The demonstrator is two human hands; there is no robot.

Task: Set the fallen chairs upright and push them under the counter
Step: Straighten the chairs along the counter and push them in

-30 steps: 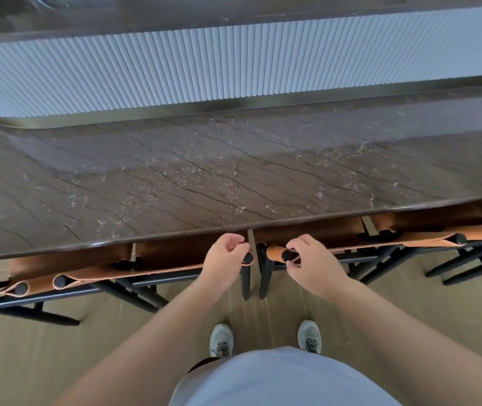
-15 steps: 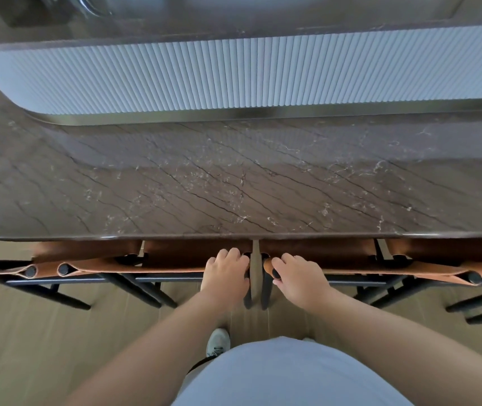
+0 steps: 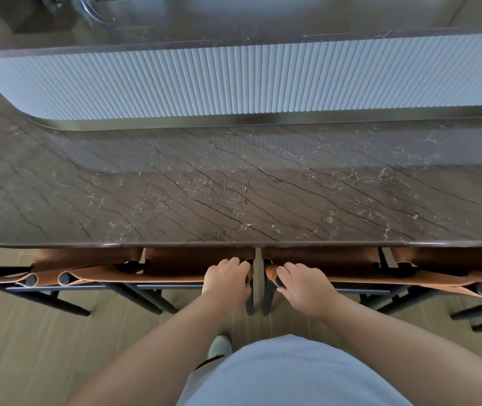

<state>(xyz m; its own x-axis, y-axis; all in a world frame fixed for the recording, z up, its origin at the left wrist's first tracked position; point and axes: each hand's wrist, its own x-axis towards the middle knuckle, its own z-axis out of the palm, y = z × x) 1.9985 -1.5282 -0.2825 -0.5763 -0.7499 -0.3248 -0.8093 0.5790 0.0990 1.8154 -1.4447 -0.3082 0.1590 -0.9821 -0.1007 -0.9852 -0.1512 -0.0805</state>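
Gripping each chair back, your left hand (image 3: 228, 278) and right hand (image 3: 304, 284) should push evenly under the counter (image 3: 233, 194).

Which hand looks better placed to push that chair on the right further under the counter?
The right hand, probably: it already grips the right chair at its near corner post. The left hand holds the left chair, across the gap between them.

Light grey shirt (image 3: 286, 373), white sneaker (image 3: 219, 346) (arms bare).
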